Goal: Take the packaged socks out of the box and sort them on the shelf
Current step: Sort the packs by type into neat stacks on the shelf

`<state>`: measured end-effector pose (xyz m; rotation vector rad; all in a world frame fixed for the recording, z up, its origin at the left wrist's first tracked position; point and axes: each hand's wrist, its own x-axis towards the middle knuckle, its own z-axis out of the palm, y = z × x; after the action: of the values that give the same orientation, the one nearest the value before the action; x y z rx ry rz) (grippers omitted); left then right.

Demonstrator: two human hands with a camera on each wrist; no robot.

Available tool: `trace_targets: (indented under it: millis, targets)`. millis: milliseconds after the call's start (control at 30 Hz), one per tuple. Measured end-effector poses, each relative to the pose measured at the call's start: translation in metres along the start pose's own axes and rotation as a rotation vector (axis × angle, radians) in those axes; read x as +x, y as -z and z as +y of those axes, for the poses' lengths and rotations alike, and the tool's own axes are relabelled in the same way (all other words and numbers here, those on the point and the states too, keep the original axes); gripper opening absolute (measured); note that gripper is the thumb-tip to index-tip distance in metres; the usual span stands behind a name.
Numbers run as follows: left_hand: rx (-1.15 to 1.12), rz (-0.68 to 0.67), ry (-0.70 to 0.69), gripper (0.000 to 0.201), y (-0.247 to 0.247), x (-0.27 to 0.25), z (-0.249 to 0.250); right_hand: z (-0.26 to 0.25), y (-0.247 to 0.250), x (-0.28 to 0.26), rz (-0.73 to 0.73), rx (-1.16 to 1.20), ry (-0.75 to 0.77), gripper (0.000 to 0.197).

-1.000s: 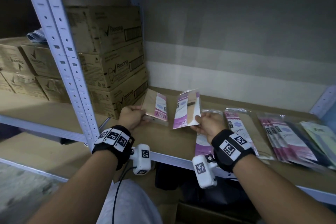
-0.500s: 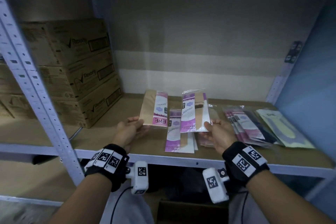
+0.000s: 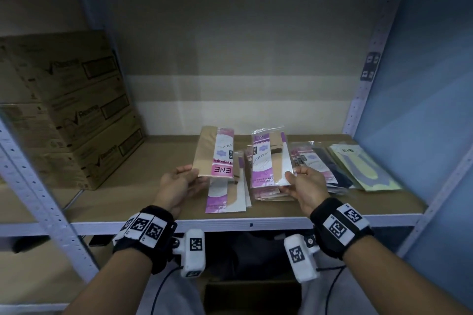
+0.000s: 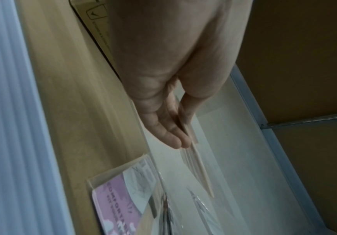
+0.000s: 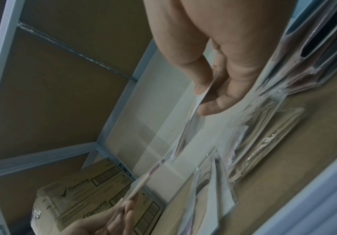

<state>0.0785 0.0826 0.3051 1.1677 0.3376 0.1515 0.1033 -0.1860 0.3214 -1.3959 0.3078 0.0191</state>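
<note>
My left hand (image 3: 184,181) pinches the lower corner of a tan sock packet (image 3: 213,155) with a pink-and-white ENE label, held above the shelf board (image 3: 143,174). My right hand (image 3: 299,181) pinches a second packet (image 3: 268,158), purple and white with a tan sock, raised over a pile of like packets (image 3: 268,190). In the left wrist view my fingers (image 4: 171,135) hold the tan packet edge-on (image 4: 199,168). The right wrist view shows my thumb and fingers (image 5: 210,98) clamped on the clear wrapper. A single packet (image 3: 226,199) lies flat between my hands.
Stacked cardboard cartons (image 3: 71,110) fill the shelf's left end. More sorted piles lie to the right: pink and dark packets (image 3: 322,163) and pale green ones (image 3: 363,169). A blue side panel (image 3: 419,110) closes the right. A metal upright (image 3: 38,186) stands at front left.
The view has swung right, so the cartons sit further left. Both hands have carried their packets rightward over the sorted piles and still hold them.
</note>
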Motion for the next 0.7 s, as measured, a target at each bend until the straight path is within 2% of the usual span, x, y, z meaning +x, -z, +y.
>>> trace_targets:
  millis: [300, 467, 567, 700]
  targets:
    - [-0.011, 0.050, -0.030, 0.011, 0.020, -0.009, 0.015, 0.015, -0.030, -0.002, -0.059, -0.049, -0.010, 0.018]
    - [-0.025, 0.069, -0.048, 0.016, 0.036, -0.013, 0.020, 0.025, -0.053, -0.004, -0.075, -0.113, -0.005, 0.010]
    - [-0.028, 0.075, -0.048, 0.019, 0.045, -0.016, 0.023, 0.033, -0.065, -0.004, -0.068, -0.145, 0.007, 0.016]
    - [-0.051, 0.090, -0.050, 0.020, 0.053, -0.017, 0.025, 0.038, -0.074, -0.008, -0.078, -0.202, 0.000, 0.014]
